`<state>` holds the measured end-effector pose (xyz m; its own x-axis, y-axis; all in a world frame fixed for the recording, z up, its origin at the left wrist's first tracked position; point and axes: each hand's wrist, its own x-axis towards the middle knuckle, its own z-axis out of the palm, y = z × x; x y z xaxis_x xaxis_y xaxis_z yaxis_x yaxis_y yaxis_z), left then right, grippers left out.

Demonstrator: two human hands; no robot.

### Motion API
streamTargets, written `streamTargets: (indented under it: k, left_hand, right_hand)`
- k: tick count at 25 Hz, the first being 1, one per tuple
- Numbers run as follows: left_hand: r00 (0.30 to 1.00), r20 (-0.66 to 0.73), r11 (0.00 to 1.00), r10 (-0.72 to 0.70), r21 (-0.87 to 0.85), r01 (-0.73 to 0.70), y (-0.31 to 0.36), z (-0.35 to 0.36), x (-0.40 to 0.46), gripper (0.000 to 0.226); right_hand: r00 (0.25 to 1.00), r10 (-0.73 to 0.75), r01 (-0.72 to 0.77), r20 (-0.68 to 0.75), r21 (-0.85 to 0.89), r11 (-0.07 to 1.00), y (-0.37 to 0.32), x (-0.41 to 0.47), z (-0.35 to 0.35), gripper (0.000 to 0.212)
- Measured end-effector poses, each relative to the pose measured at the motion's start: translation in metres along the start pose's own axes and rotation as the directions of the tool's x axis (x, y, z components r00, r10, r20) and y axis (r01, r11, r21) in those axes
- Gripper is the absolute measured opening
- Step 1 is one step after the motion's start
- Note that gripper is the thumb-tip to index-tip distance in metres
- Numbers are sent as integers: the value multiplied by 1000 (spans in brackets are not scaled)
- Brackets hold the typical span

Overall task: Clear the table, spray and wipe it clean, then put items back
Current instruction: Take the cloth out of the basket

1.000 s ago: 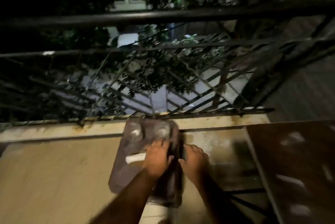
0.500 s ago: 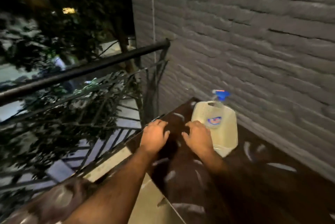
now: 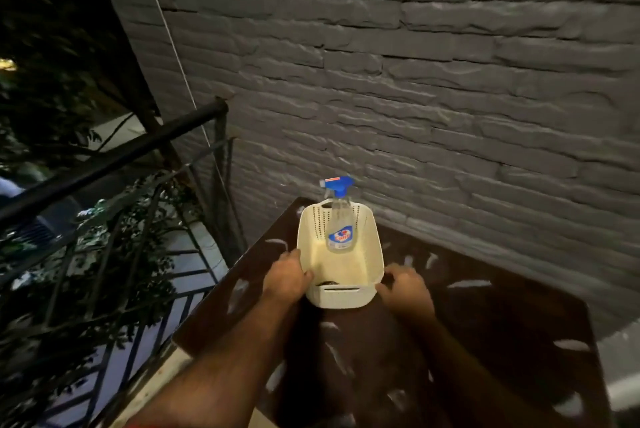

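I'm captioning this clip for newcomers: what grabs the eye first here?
The cream basket on the dark table, with a blue-capped spray bottle standing inside it. The left hand and right hand flank its near end, before a grey stone wall.

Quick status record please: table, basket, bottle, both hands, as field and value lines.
table: dark top with pale streaks, set against the brick wall
basket: cream, perforated, on the table
spray bottle: upright inside basket, blue trigger head
left hand: on the basket's left side
right hand: at the basket's near right corner, contact unclear
railing: left of the table
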<state>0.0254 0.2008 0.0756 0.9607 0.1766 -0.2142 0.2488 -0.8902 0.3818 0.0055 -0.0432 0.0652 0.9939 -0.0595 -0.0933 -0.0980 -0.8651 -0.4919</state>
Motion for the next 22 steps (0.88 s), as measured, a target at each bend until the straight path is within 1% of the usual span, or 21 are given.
streamTargets:
  k: [2, 6, 8, 10, 12, 14, 16, 17, 19, 22]
  left_hand:
    - [997, 67, 1000, -25, -3, 25, -6, 4, 16, 61]
    - [989, 144, 1000, -7, -13, 9, -15, 6, 53, 66]
    - [983, 183, 999, 18, -34, -12, -17, 6, 72, 70]
    - [973, 228, 999, 17, -49, -6, -18, 10, 86, 72]
    - [959, 285, 999, 5, -37, 6, -20, 16, 95, 70]
    - [951, 309, 999, -23, -19, 31, -20, 21, 100, 57]
    - [956, 293, 999, -26, -27, 36, -17, 23, 102, 38]
    - [959, 284, 999, -17, -32, 27, -15, 23, 103, 32]
    - [961, 275, 999, 2, -40, 10, -10, 22, 102, 28]
    - [963, 265, 998, 56, -48, -44, 9, 25, 93, 31]
  right_hand:
    - [997, 76, -78, 32, 65, 995, 2, 15, 4, 44]
    - [964, 250, -263, 90, 173, 949, -5, 45, 22, 74]
    - [946, 310, -323, 95, 184, 928, -11, 59, 36, 78]
    - [927, 362, -374, 94, 199, 906, -13, 67, 48, 74]
    - [896, 422, -442, 136, 204, 873, -11, 73, 58, 63]
    - [862, 463, -498, 205, 174, 850, -6, 73, 62, 53]
    - [864, 450, -480, 224, 104, 871, -1, 71, 65, 59]
    - [866, 451, -479, 214, 103, 872, 0, 71, 66, 59]
    - [852, 481, -519, 206, 215, 827, 3, 66, 65, 52]
    - [828, 535, -555, 170, 383, 738, 16, 50, 55, 42]
